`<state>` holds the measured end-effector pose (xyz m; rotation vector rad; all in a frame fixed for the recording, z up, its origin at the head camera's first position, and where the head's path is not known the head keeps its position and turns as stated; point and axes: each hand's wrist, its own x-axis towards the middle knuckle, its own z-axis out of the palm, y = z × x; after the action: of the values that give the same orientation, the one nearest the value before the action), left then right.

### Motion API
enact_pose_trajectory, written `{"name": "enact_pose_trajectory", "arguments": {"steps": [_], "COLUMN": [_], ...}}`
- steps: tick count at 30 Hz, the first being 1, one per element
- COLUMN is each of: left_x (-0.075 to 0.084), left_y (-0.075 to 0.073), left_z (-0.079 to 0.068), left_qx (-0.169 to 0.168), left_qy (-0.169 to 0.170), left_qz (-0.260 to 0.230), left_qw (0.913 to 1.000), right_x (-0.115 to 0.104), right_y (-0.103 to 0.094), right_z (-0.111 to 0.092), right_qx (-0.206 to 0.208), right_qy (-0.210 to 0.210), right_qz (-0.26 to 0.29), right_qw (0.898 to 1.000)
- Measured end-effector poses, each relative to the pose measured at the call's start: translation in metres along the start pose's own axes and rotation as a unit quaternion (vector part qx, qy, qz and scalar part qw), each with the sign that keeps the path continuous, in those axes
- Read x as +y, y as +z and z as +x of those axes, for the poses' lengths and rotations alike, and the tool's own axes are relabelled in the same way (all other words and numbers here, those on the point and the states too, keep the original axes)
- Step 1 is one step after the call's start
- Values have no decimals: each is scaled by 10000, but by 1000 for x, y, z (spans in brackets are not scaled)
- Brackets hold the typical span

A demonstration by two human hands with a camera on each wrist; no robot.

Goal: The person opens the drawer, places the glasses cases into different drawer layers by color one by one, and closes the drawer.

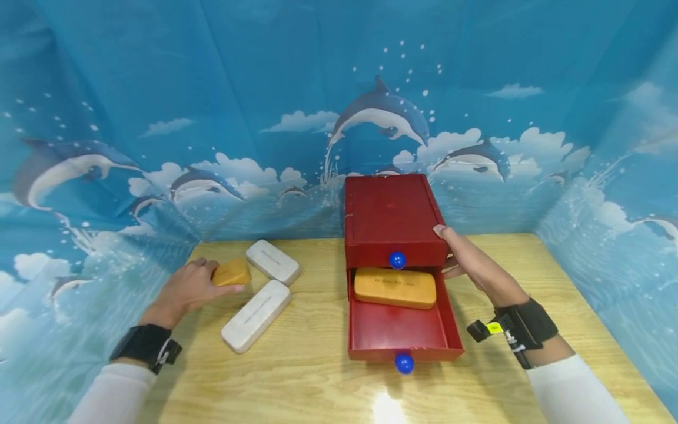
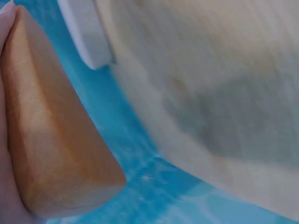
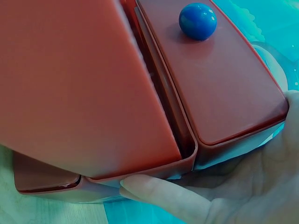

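In the head view, my left hand [image 1: 185, 288] grips a yellow glasses case [image 1: 231, 272] at the left of the table. The left wrist view shows this case [image 2: 65, 140] close up, with part of the hand along its side. Two white glasses cases, one behind [image 1: 273, 262] and one in front [image 1: 256, 316], lie just right of that hand. My right hand [image 1: 471, 259] rests on the right side of a red drawer box [image 1: 392, 209], thumb at its top edge and fingers along the side. Its lower drawer [image 1: 402, 330] is pulled out, with another yellow glasses case [image 1: 395, 288] inside.
Blue ball knobs sit on the upper drawer [image 1: 397, 260] and the lower drawer [image 1: 405, 363]; the upper one is closed. A dolphin-print curtain [image 1: 265, 118] surrounds the wooden table [image 1: 296, 377] at the back and sides.
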<state>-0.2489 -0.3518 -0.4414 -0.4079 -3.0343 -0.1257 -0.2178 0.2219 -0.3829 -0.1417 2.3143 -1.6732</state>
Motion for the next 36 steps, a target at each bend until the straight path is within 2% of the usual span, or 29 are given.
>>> {"name": "enact_pose_trajectory", "arguments": {"steps": [5, 9, 12, 26, 32, 36], "left_x": [28, 53, 72, 147, 172, 187], "left_y": [-14, -22, -31, -60, -67, -68], "left_z": [2, 6, 7, 3, 6, 7], "left_qx": [290, 718, 892, 1063, 912, 709], "left_qy": [255, 479, 696, 1398, 1643, 1766], "left_qz": [-5, 36, -27, 119, 200, -19], "left_qw": [9993, 9963, 9936, 9844, 9820, 9817], "right_x": [0, -1, -2, 1, 0, 0], "right_y": [0, 1, 1, -1, 0, 1], "right_z": [0, 0, 0, 0, -1, -1], "right_qx": [11, -5, 8, -23, -5, -30], "right_qy": [3, 3, 18, -28, -1, -12], "right_qz": [-9, -31, -59, -9, -41, 38], "right_qw": [10000, 10000, 10000, 10000, 10000, 10000]}}
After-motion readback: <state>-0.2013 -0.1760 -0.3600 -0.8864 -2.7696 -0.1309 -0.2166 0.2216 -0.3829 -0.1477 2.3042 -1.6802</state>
